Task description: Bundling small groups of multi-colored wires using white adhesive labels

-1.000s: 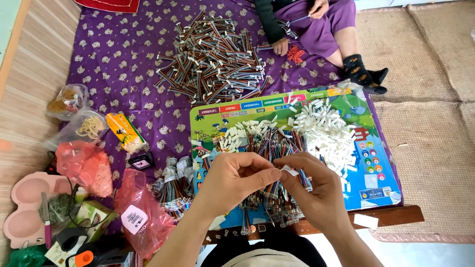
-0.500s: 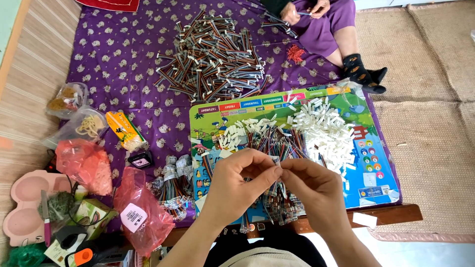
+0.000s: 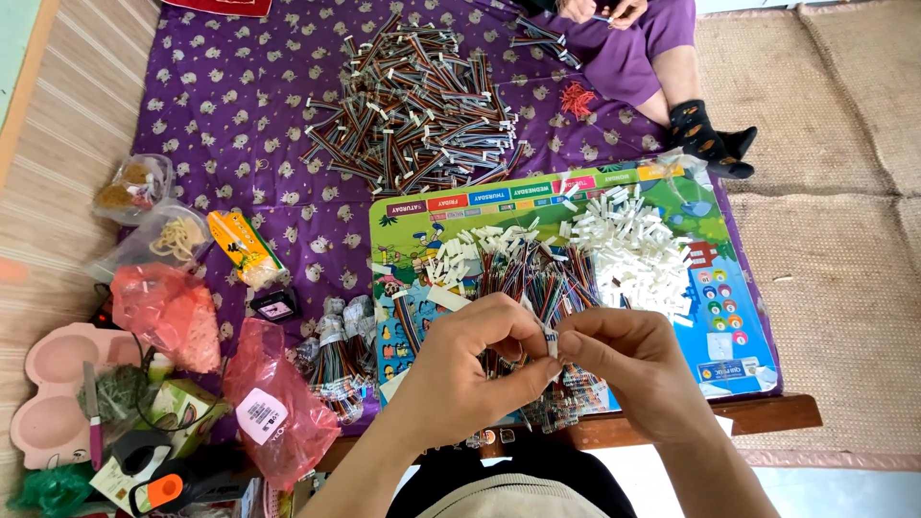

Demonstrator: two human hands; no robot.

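Seen from above, two bare hands meet over a low table. The left hand (image 3: 470,369) has its thumb and forefinger pressed together on a small white plug (image 3: 551,341), and the right hand (image 3: 628,369) pinches the same spot from the other side, fingertips nearly touching the left ones. The plug is mostly covered by the fingers, so its shape is hard to make out, and whether wires hang from it cannot be told. Just beyond the fingertips lies a loose heap of coloured wires (image 3: 523,278) on a bright picture board (image 3: 715,317), with a pile of white plugs (image 3: 628,245) beyond and to the right of the fingers. Below the fingertips, more wires trail off the board's near edge, partly hidden by the hands. Far beyond the fingers, on a purple flowered cloth (image 3: 240,115), sits a big pile of wire bundles (image 3: 417,105). To the left of the left hand lie tied wire bundles (image 3: 336,355), a red plastic bag (image 3: 278,403) and a second red bag (image 3: 168,312). At the top edge another person's leg in a dark sock (image 3: 705,139) is cut off by the frame.
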